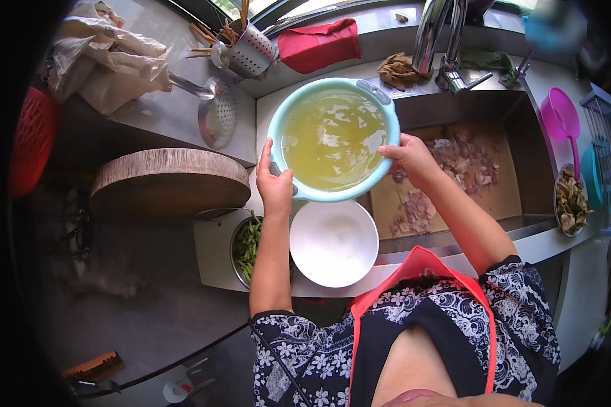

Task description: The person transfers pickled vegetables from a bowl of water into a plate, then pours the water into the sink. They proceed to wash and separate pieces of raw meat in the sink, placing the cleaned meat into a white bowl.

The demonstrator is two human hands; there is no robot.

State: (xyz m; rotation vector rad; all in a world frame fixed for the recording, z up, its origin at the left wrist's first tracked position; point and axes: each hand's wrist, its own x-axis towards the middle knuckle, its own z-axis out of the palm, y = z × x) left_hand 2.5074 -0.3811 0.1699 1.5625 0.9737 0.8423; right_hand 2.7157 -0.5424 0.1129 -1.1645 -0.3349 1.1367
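A light turquoise plastic basin (331, 197) holds cloudy yellowish liquid with a rippled surface. My left hand (275, 185) grips its left rim near the grey handle pad. On the right side, my right hand (412, 160) holds the rim with the thumb on top. Just below the basin, nearer to me, a white bowl (334, 244) stands on the counter with nothing visible inside. Pieces of raw meat (417, 208) lie in shallow murky water in the steel sink (514, 147), to the right of the basin. The basin's underside is hidden.
Left of the bowl, a metal bowl holds cut green vegetables (247, 249). A round wooden chopping block (170, 178) and a perforated skimmer (218, 112) lie farther left. Behind the sink rises a chrome faucet (453, 71). A pink ladle (561, 114) and a dish of mushroom-like pieces (573, 208) are at right.
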